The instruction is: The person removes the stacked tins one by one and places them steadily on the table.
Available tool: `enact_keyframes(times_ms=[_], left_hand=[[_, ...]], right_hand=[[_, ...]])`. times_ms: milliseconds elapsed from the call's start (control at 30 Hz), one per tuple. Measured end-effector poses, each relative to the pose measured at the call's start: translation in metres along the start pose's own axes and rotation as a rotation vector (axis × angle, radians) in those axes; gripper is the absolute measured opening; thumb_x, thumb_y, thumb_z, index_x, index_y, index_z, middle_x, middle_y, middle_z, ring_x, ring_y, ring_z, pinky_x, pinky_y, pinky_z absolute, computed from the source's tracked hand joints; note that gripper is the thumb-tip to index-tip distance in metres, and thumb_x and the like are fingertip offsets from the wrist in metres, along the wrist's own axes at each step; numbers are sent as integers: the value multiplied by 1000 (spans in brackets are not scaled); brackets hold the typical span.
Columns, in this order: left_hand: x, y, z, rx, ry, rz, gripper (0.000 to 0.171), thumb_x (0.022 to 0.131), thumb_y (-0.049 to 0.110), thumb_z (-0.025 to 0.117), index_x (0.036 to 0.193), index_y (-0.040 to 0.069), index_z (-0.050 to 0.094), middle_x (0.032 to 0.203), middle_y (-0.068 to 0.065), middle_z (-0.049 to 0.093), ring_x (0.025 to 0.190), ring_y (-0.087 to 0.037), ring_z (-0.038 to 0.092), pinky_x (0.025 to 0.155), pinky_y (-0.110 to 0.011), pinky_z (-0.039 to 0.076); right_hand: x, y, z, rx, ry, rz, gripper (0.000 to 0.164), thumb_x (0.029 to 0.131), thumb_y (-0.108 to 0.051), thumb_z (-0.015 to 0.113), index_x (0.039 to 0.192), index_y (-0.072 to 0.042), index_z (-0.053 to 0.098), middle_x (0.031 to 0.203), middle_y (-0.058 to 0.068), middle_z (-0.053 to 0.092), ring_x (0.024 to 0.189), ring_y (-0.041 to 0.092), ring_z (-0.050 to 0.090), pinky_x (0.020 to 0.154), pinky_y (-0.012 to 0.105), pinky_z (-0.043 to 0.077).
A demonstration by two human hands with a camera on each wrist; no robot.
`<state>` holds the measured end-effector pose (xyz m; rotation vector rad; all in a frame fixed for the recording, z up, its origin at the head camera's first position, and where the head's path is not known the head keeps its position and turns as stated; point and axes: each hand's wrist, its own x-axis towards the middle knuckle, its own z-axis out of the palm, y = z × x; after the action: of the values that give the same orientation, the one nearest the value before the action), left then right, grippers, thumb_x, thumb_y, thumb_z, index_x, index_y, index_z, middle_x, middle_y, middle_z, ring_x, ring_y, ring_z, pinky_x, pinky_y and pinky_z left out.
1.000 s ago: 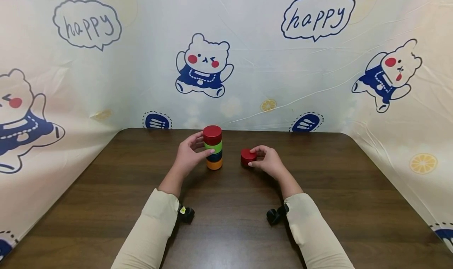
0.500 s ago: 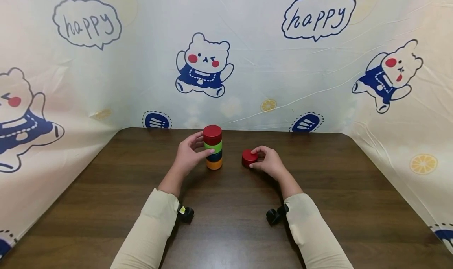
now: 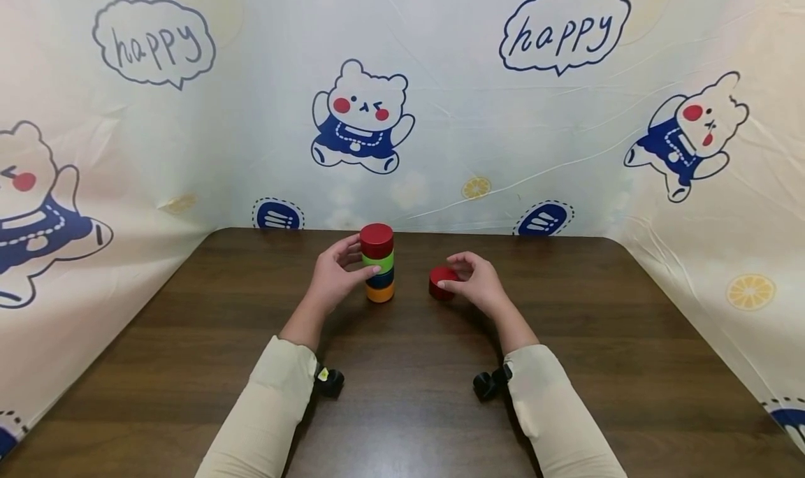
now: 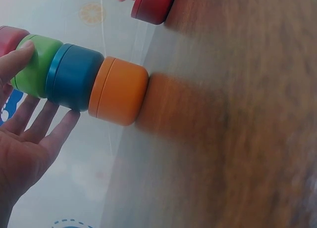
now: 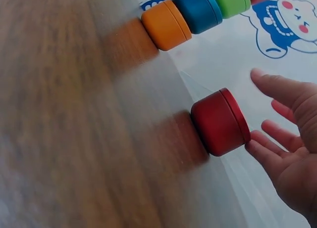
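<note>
Near the table's far edge stands an upright stack of small round lidded tins: orange (image 3: 380,294) at the bottom, then blue (image 4: 74,77), green (image 4: 45,65) and red (image 3: 376,242) on top. My left hand (image 3: 335,272) holds the stack from the left, thumb on the green tin and fingers behind, around the green and blue ones. To the right, a loose red tin (image 5: 218,124) stands on the table. My right hand (image 3: 481,284) is beside it with spread fingers. One fingertip is at its lid edge, while the thumb stands apart from the tin.
The brown wooden table (image 3: 402,408) reaches back to a printed cloth backdrop (image 3: 440,114) with bears and lettering. Cloth also hangs at both sides. A short gap of tabletop lies between the stack and the loose tin. Small black cameras (image 3: 330,384) sit on both wrists.
My right thumb and fingers have parted from their hold on the loose red tin, which shifted very slightly right earlier. My left hand and the stack stay in place.
</note>
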<state>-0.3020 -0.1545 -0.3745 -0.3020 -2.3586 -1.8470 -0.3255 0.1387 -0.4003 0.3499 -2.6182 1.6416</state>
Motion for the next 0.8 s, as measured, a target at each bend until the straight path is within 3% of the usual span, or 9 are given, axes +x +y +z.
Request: enact_keyframes(times_ms=[200,333,800], left_hand=[[0,0,0,2,1,5,69,82,22,81,143,17,49,138,-9,55,123,-30,54,100,-48,46],[0,-1,0,-1,5,-3,69,82,22,80,143,18,49,138,-9,55,123,-30,54,100,-48,46],[1,-1,0,-4,0,-8,69,82,22,80,143,19,49,138,-9,55,123,-29,54,99,-47,47]], right_hand=[[-2,-9,-3,29,40,-55,50,81,-17,81,125,-6,58,131,18,56,124,33,53,103,48,43],[-4,-14,-3,55,58,-86,50,81,-18,81,126,-10,59,133,14,56,127,35,50,104,50,41],[-9,-35,-3,90,58,-209,56,80,-19,83,130,-14,60,132,11,55,122,27,54,104,50,41]])
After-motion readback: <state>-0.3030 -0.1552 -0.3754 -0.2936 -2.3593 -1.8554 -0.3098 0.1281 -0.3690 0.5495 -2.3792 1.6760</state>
